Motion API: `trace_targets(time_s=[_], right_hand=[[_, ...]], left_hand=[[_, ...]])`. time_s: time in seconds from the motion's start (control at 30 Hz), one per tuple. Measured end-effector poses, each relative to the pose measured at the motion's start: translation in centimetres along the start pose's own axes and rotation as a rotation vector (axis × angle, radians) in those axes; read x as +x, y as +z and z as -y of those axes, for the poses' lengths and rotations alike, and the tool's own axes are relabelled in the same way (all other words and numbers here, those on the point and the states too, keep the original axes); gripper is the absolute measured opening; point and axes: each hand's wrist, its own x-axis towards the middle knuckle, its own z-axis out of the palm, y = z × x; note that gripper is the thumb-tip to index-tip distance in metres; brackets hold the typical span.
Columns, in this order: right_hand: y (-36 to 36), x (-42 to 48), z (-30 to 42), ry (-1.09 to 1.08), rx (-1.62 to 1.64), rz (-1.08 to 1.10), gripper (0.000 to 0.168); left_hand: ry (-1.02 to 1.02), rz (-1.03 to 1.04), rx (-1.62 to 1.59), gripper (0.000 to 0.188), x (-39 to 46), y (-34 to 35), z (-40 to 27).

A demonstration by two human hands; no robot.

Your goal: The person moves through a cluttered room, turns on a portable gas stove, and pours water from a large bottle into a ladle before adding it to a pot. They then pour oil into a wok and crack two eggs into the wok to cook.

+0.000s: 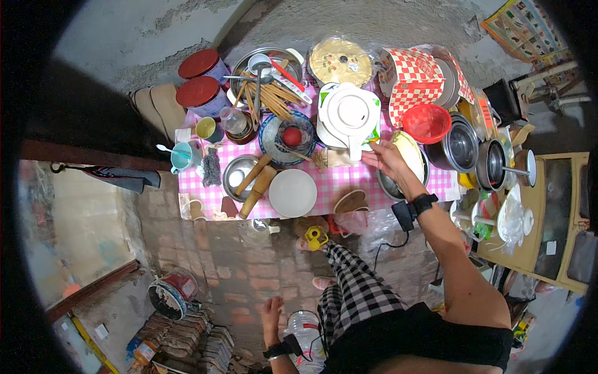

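Observation:
My right hand (384, 158) reaches over the table, its fingertips beside the handle of a white lidded pitcher (350, 110); whether they touch it cannot be told. The pitcher stands on a white and green box or tray at the table's back middle. Below the hand, a pale yellow round thing (405, 147) lies over a metal basin. A red plastic basket (426, 124) sits to the right of the hand. My left hand (272, 309) hangs low over the brick floor, away from the table, its fingers loosely curled with nothing visible in them. A white bowl (293, 193) stands at the table's front edge.
A pink checked tablecloth (327, 187) covers the table. Rolling pins (256, 187) rest across a metal bowl near its front edge. Chopsticks (271, 96) and ladles fill a pot at the back left. Metal pots (460, 142) crowd the right side. A bucket (173, 294) stands on the floor.

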Motion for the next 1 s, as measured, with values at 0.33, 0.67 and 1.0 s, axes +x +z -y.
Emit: trace_targets(time_s=[0.33, 0.67, 1.0], right_hand=[[-0.3, -1.6, -0.7, -0.152, 0.056, 0.084, 0.016], [3.5, -9.4, -0.3, -0.133, -0.212, 0.292, 0.023], [4.4, -2.1, -0.1, -0.511, -0.838, 0.198, 0.022]], left_hand=[[0.468, 0.306, 0.028, 0.036, 4.7, 10.1, -16.6], [0.508, 0.531, -0.357, 0.036, 2.2, 19.1, -27.5], [0.647, 0.124, -0.420, 0.029, 3.1, 13.9, -21.5]])
